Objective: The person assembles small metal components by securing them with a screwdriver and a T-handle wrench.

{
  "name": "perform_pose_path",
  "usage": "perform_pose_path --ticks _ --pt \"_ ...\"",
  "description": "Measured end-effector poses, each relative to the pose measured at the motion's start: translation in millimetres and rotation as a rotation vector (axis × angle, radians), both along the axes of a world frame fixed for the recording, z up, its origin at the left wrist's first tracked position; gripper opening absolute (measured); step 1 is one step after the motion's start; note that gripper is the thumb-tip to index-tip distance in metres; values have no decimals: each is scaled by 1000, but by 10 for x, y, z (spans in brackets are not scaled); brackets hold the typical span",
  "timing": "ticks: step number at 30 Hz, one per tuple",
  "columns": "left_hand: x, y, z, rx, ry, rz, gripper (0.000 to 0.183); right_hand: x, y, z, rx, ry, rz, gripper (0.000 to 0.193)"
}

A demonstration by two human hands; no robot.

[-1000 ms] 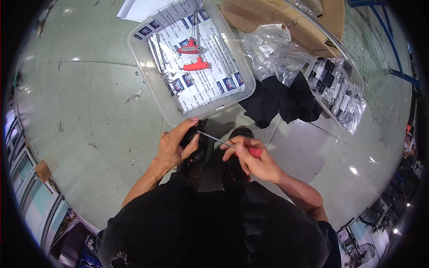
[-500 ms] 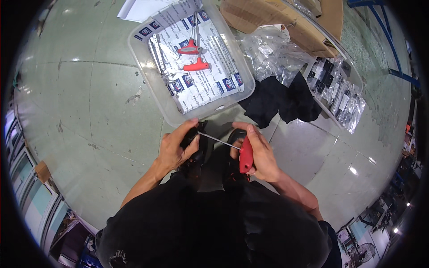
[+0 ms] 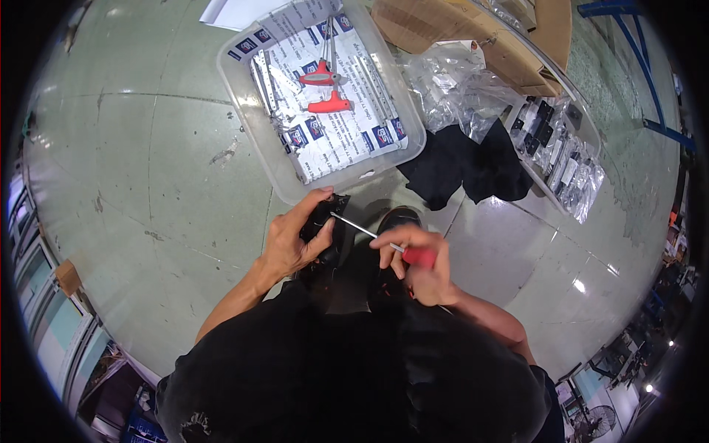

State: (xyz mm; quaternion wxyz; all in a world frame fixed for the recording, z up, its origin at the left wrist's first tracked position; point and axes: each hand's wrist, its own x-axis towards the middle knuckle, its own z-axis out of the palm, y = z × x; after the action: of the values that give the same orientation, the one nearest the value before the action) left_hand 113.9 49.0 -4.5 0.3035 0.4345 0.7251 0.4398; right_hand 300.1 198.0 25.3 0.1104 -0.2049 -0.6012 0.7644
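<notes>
My left hand [image 3: 286, 242] grips a small black part [image 3: 319, 220] between its thumb and fingers, above my shoes. My right hand [image 3: 430, 269] is closed on the red handle of a T-handle hex key [image 3: 363, 229]. The key's thin metal shaft runs leftward, and its tip meets the black part beside my left thumb. The red handle is smeared by motion and partly covered by the fingers. Whether a screw sits at the tip is too small to tell.
Ahead stands a clear plastic bin [image 3: 284, 190] with two red-handled T-keys [image 3: 329, 105] and metal strips on printed paper. To its right are black cloths [image 3: 465, 166], a plastic bag [image 3: 458, 81], a cardboard box [image 3: 473, 44] and a tray of bagged black parts [image 3: 546, 188].
My right hand has turned the red handle from upright to nearly in line with the shaft, and its index finger now reaches along the shaft. The left hand's grip stays about the same.
</notes>
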Motion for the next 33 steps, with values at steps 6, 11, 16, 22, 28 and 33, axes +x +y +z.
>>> perform_pose_path --ticks 6,11,16,22,28,33 --pt "96 -52 -137 141 236 137 48 -187 15 109 -1065 -403 -277 71" --pt "149 40 -67 106 82 62 49 -146 -64 73 -73 -69 -442 58" --pt "107 11 7 -36 -166 156 49 -112 239 -93 833 244 -22 80" --pt "91 44 -1 66 -50 96 49 -76 314 -7 1147 78 26 42" --pt "20 1 -36 157 199 18 46 69 140 35 -770 -458 15 44" --pt "0 37 -49 129 122 -10 46 75 165 71 -327 -467 140 65"
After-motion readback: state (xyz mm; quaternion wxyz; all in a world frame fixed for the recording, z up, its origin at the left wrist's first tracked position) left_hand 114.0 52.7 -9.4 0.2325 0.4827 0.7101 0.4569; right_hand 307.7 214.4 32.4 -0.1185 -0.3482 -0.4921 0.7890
